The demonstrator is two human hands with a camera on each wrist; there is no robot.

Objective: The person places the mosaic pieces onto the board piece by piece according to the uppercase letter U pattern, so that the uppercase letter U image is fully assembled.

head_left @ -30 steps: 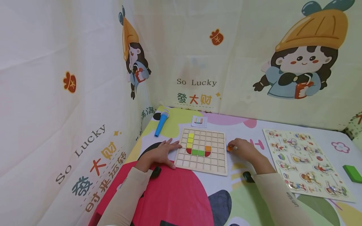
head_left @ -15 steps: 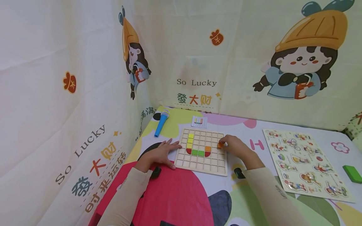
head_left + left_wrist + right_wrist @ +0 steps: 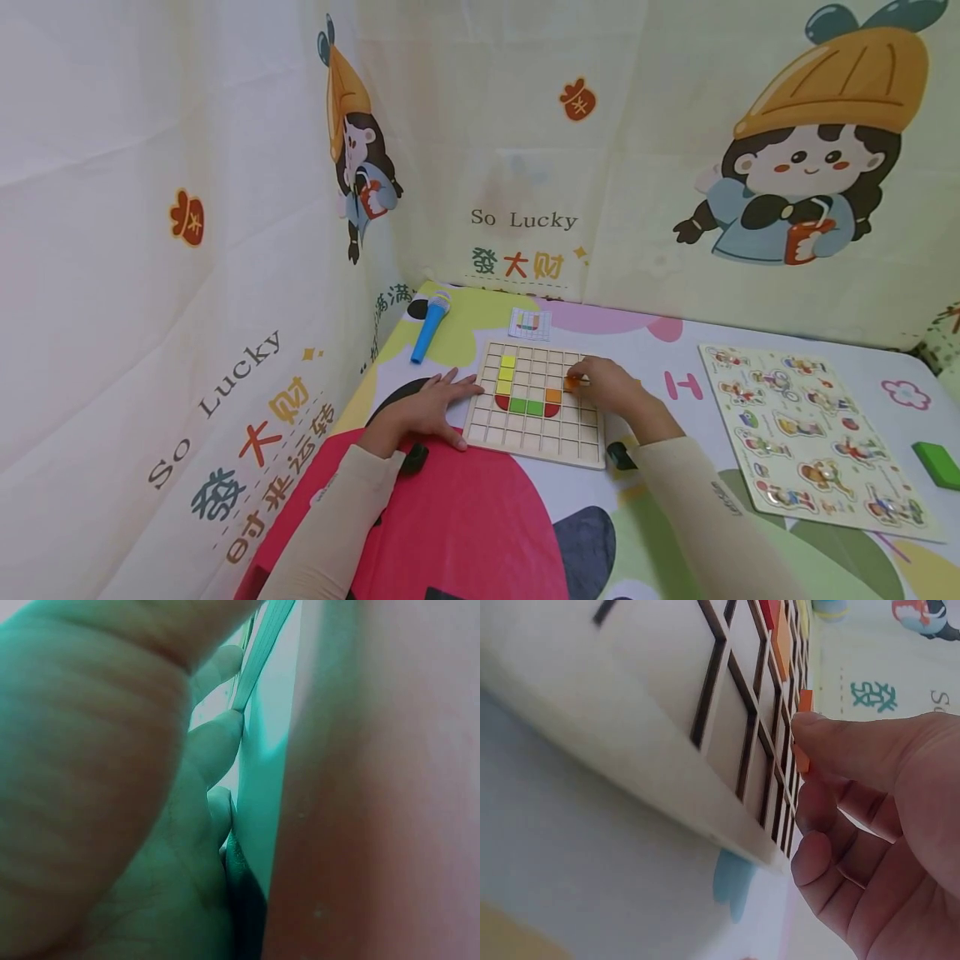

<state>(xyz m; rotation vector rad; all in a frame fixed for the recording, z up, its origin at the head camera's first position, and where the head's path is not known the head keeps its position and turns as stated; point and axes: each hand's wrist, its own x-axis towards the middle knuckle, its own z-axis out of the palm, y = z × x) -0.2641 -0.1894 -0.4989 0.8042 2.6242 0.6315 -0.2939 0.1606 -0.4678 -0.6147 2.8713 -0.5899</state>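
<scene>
A wooden grid board (image 3: 525,438) lies on the table with yellow, red, green and orange pieces set in its cells in a U shape. My right hand (image 3: 617,392) pinches an orange square tile (image 3: 805,701) between thumb and fingers over the board's right half, just up and right of the placed orange tile (image 3: 553,395). My left hand (image 3: 426,410) rests at the board's left edge, fingers spread and straight; in the left wrist view its fingers (image 3: 214,750) touch the board's side.
Behind the board lies a small pattern card (image 3: 530,323). A blue toy microphone (image 3: 430,327) is at the back left. To the right lie a picture puzzle board (image 3: 757,442) and a green block (image 3: 937,464). Printed cloth walls (image 3: 525,167) stand behind and at left.
My right hand has moved left from beside the board's right edge to over its cells, carrying the orange tile. My left hand has stayed in place.
</scene>
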